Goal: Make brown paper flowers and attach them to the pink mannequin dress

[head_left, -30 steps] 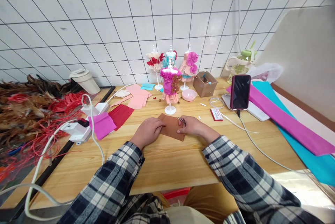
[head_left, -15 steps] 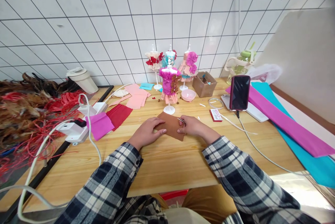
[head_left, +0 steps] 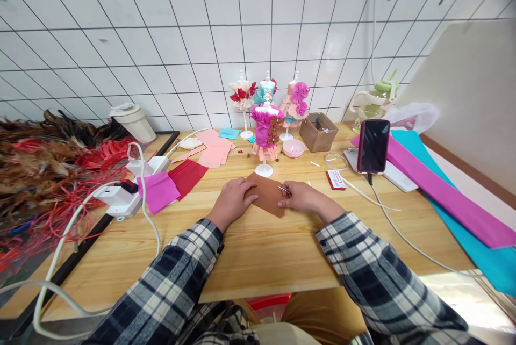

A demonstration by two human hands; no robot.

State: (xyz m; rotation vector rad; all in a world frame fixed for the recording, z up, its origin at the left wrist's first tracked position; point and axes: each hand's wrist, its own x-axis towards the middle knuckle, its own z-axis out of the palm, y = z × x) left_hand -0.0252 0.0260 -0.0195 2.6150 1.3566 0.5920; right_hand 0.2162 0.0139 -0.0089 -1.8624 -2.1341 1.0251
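Note:
A brown sheet of crepe-like paper (head_left: 264,194) lies at an angle on the wooden table in front of me. My left hand (head_left: 233,201) rests on its left side, thumb and fingers spread apart over the paper. At the right edge is my right hand (head_left: 299,195), its fingers closed around small metal scissors (head_left: 284,189) whose thin tips point left above the sheet; the handles are mostly hidden. Just behind the paper stands a small dress form (head_left: 266,133) in magenta and pink paper with brown flowers.
Several dressed forms, including a pink one (head_left: 296,103), stand behind, beside a cardboard box (head_left: 318,133) and pink bowl (head_left: 293,148). Red paper (head_left: 187,178) and power strips (head_left: 121,200) lie left. A phone (head_left: 373,146), cables and a magenta roll (head_left: 443,189) occupy the right.
The whole view has shifted slightly, moving things a little rightward in the picture. Both hands keep nearly the same places on the brown paper.

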